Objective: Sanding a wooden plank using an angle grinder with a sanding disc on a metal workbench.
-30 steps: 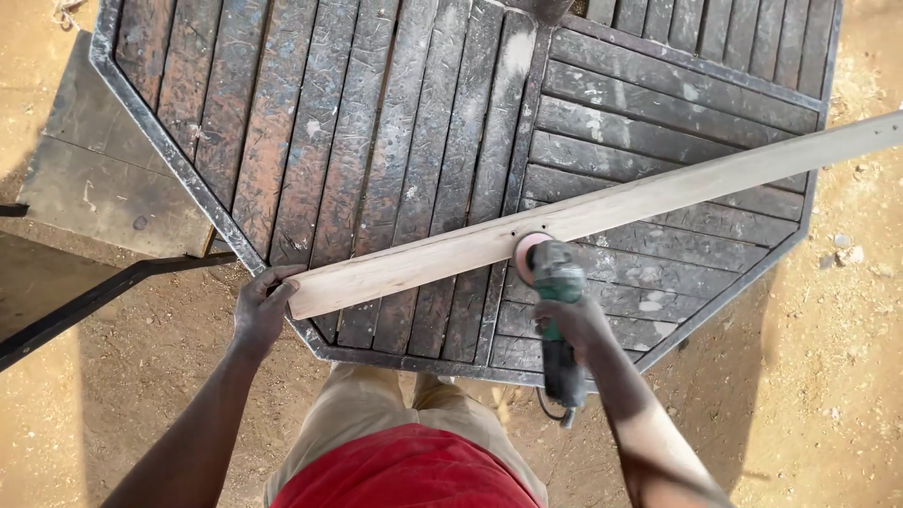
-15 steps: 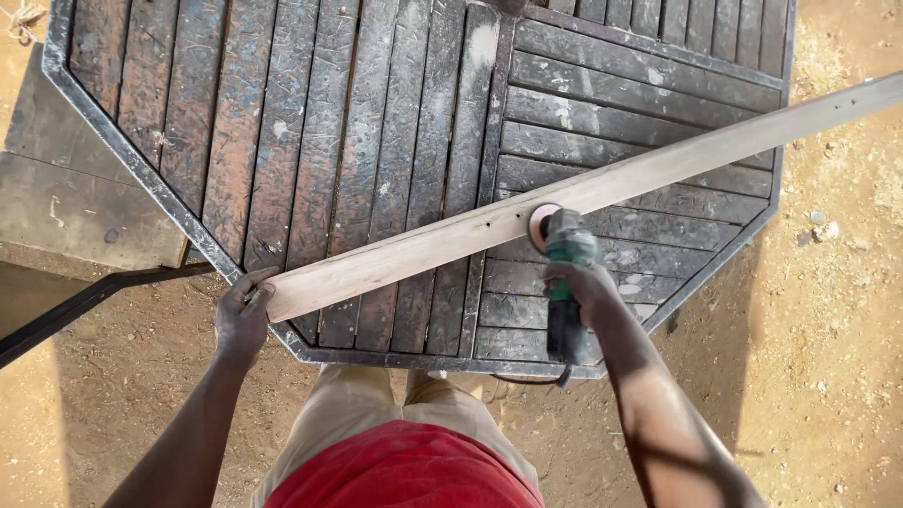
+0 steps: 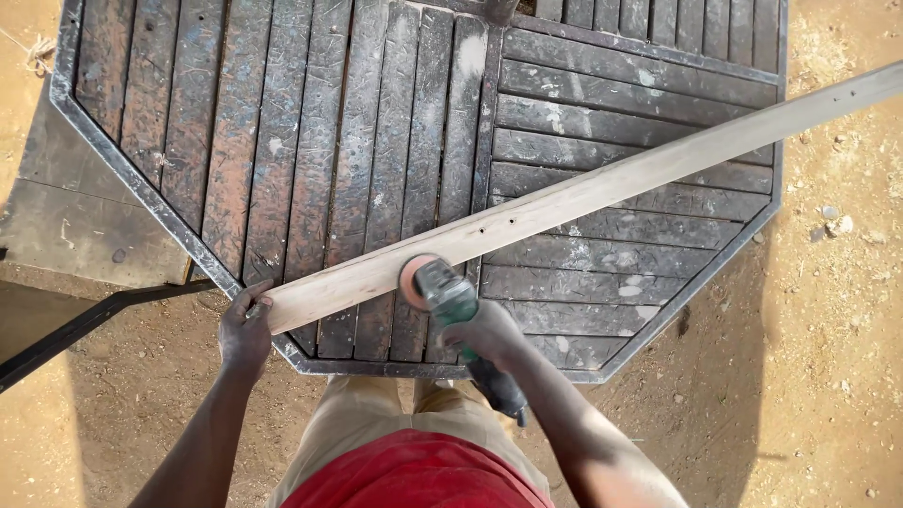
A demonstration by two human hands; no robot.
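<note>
Ground: sandy, pebbly dirt [image 3: 837,310] all around the table, with my shadow falling on it below the table's near edge.
Table: dark, worn slatted table [image 3: 376,122] with an angled metal frame; I stand at its near edge, my legs just under it.
Plank: long pale wooden plank [image 3: 602,193] lies flat across the table, slanting from the near left corner up past the far right edge, where it overhangs the dirt.
Right hand: my right hand [image 3: 484,329] is wrapped tight around the body of the grinder, at the table's near edge, just below the plank.
Left hand: my left hand [image 3: 246,329] clasps the plank's near end at the table's left corner, fingers curled over it.
Grinder: green and black angle grinder [image 3: 451,301], its round orange disc touching the plank's near edge, handle pointing back toward me.
</note>
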